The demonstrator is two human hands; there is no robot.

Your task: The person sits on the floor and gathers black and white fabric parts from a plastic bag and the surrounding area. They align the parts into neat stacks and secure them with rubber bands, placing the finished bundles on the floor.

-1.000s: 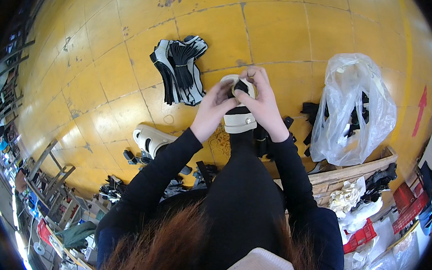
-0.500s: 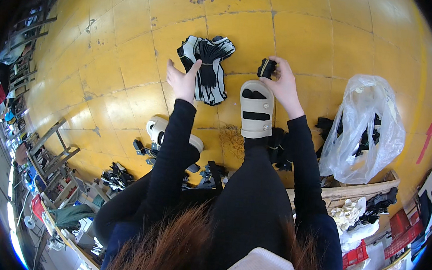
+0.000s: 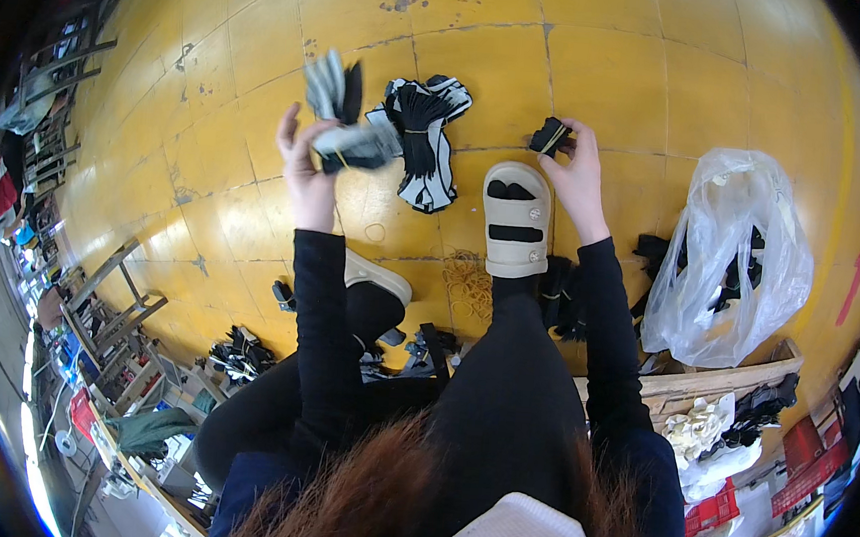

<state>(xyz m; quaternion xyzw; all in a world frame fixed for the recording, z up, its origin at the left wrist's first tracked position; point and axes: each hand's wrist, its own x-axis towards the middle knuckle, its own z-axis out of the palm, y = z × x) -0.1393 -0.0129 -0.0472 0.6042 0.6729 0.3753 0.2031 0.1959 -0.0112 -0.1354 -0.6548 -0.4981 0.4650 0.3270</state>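
Head view: left hand [image 3: 310, 175], one grey bundle [image 3: 361, 144]; right hand [image 3: 579, 177], one black bundle [image 3: 550, 136]

A small, compact black bundle [image 3: 547, 139], tilted and cinched by a thin yellowish band [image 3: 555, 139], sits pinched in the right hand's [image 3: 583, 174] fingertips. Pale grey-and-black strips [image 3: 363, 144], blurred, splay at the left hand [image 3: 310, 165], one part pointing away, another angled rightward.

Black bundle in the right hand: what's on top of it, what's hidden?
A yellowish band crosses the black bundle. The right hand covers part of its right edge; its underside and inner layers can't be seen.
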